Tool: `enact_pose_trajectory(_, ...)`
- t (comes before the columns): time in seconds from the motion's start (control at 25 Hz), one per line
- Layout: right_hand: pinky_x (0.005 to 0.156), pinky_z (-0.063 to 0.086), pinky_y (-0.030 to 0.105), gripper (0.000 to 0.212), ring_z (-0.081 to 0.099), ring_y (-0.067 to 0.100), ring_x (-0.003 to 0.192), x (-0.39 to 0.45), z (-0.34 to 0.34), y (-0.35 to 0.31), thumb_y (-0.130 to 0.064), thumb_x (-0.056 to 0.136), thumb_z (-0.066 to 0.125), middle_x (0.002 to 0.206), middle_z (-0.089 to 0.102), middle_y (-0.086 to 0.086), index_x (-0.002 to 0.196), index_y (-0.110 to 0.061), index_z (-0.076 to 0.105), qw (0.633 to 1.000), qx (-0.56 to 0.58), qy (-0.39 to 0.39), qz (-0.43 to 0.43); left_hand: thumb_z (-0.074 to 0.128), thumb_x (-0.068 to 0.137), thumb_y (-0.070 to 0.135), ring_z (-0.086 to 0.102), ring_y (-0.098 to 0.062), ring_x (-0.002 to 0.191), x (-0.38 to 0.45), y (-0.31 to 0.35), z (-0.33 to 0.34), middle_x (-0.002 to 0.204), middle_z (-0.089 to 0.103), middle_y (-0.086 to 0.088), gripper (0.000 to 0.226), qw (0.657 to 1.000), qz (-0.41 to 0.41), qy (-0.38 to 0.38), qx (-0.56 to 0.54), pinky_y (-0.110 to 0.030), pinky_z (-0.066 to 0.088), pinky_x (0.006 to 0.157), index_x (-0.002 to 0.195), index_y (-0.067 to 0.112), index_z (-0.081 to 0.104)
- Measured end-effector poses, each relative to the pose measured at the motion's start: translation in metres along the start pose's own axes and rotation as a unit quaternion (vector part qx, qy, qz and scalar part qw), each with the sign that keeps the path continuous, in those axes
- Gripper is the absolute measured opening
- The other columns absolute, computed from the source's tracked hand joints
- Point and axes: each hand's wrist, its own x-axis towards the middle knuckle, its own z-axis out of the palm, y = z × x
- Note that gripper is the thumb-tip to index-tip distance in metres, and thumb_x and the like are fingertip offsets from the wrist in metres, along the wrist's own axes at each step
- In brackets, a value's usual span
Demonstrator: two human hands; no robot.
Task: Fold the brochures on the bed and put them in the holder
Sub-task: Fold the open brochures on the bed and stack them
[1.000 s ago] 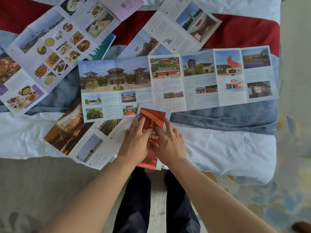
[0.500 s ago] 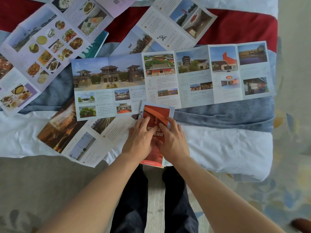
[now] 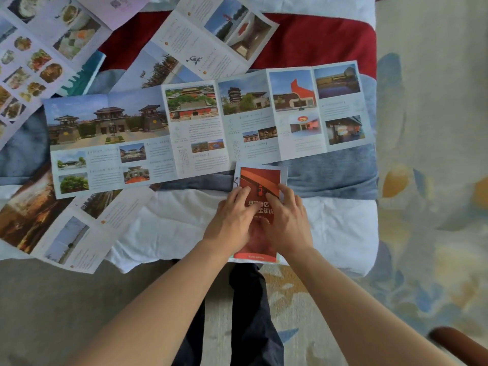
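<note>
A folded red brochure point(image 3: 260, 180) lies on the white sheet at the bed's near edge. My left hand point(image 3: 232, 220) and my right hand point(image 3: 287, 220) both press flat on it, fingers spread, side by side. Just beyond it a long unfolded brochure point(image 3: 206, 128) with building photos stretches across the bed. More open brochures lie around: a food one point(image 3: 39, 56) at the far left, one point(image 3: 214, 35) at the top middle, and one point(image 3: 60, 225) hanging over the near left edge. No holder is in view.
The bed has a white sheet point(image 3: 340, 228), a blue blanket point(image 3: 330, 175) and a red runner point(image 3: 317, 40). A teal book edge point(image 3: 84, 75) peeks out at upper left. Patterned carpet point(image 3: 435, 180) lies to the right; a brown wooden piece point(image 3: 456, 344) sits at bottom right.
Both hands have slid a little up the red brochure and keep pressing it flat. My view has shifted left, so everything sits further right in frame.
</note>
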Motion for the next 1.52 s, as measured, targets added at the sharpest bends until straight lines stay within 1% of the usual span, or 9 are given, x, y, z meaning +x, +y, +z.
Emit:
enact_pose_trajectory(0.16,0.096,0.043,0.045,0.059,0.048,0.034,0.122,-0.005,0.002,0.015,-0.022,0.078,0.072,0.151,0.036,0.007,0.134,-0.020,0.054,0.999,-0.040,-0.036,0.001,0.063,0.086,0.015,0.024,-0.030,0.144,0.000,0.007,0.007,0.150,0.034,-0.013,0.046,0.998,0.015,-0.014,0.057,-0.047,0.038,0.107,0.132,0.018,0.057)
enact_pose_trajectory(0.28,0.104,0.037,0.045,0.075,0.031,0.033,0.141,-0.002,0.002,0.014,-0.036,0.080,0.072,0.159,0.027,0.007,0.145,-0.022,0.039,0.997,-0.074,-0.032,-0.016,0.064,0.089,0.030,0.016,-0.032,0.148,0.007,0.011,0.008,0.159,0.023,-0.012,0.055,0.991,0.007,-0.011,0.134,-0.053,0.033,0.111,0.140,0.023,0.043)
enact_pose_trajectory(0.4,0.116,0.023,0.042,0.084,0.011,0.028,0.151,0.009,0.003,0.015,-0.042,0.084,0.069,0.165,0.015,0.007,0.153,-0.021,0.026,0.993,-0.089,-0.055,-0.047,0.060,0.093,0.023,0.005,-0.039,0.151,0.017,0.009,0.010,0.163,0.011,-0.013,0.067,0.984,-0.004,-0.020,0.176,-0.056,0.025,0.117,0.150,0.026,0.026)
enact_pose_trajectory(0.6,0.117,0.022,0.042,0.079,0.014,0.029,0.150,0.018,0.013,0.011,-0.036,0.085,0.070,0.163,0.018,0.007,0.151,-0.021,0.029,0.992,-0.109,-0.056,-0.042,0.044,0.099,0.018,0.002,-0.040,0.151,0.022,0.005,0.022,0.164,0.007,-0.012,0.062,0.986,-0.021,-0.025,0.163,-0.050,0.026,0.118,0.155,0.027,0.018)
enact_pose_trajectory(0.84,0.118,0.020,0.050,0.087,0.014,0.032,0.148,0.029,0.008,0.019,-0.055,0.078,0.071,0.162,0.013,0.005,0.148,-0.030,0.026,0.989,-0.134,-0.056,-0.037,0.074,0.081,0.037,-0.002,-0.042,0.150,0.021,-0.002,0.024,0.164,-0.001,-0.014,0.095,0.980,-0.008,-0.058,0.191,-0.050,0.021,0.120,0.155,0.026,0.015)
enact_pose_trajectory(1.0,0.118,0.020,0.051,0.085,0.015,0.035,0.147,0.030,0.009,0.012,-0.049,0.080,0.071,0.162,0.013,0.007,0.148,-0.029,0.026,0.987,-0.146,-0.061,-0.029,0.076,0.079,0.037,0.005,-0.042,0.149,0.024,0.003,0.018,0.162,0.008,-0.014,0.090,0.978,-0.016,-0.054,0.200,-0.049,0.027,0.116,0.151,0.025,0.023)
enact_pose_trajectory(1.16,0.118,0.018,0.051,0.080,0.017,0.032,0.146,0.035,-0.017,0.007,-0.051,0.079,0.069,0.158,0.021,0.009,0.145,-0.025,0.032,0.987,-0.145,-0.057,-0.047,0.070,0.083,0.037,0.027,-0.032,0.141,0.023,0.007,-0.009,0.152,0.032,-0.011,0.060,0.982,-0.019,-0.016,0.185,-0.046,0.034,0.109,0.136,0.021,0.047)
enact_pose_trajectory(1.32,0.119,0.018,0.048,0.075,0.016,0.030,0.147,0.045,-0.046,-0.023,-0.043,0.085,0.065,0.160,0.020,0.010,0.148,-0.023,0.029,0.984,-0.141,-0.063,-0.088,0.064,0.089,0.033,0.039,-0.026,0.129,0.014,-0.012,-0.050,0.141,0.041,-0.006,0.051,0.980,-0.091,0.027,0.175,-0.041,0.036,0.101,0.135,0.020,0.047)
enact_pose_trajectory(1.52,0.121,0.015,0.046,0.073,0.010,0.029,0.150,0.056,-0.046,-0.080,-0.046,0.093,0.056,0.163,0.012,0.006,0.152,-0.025,0.019,0.975,-0.149,-0.091,-0.136,0.061,0.090,0.034,0.037,-0.026,0.131,-0.017,-0.077,-0.096,0.140,0.040,-0.005,0.041,0.968,-0.184,0.052,0.161,-0.042,0.036,0.104,0.127,0.023,0.048)
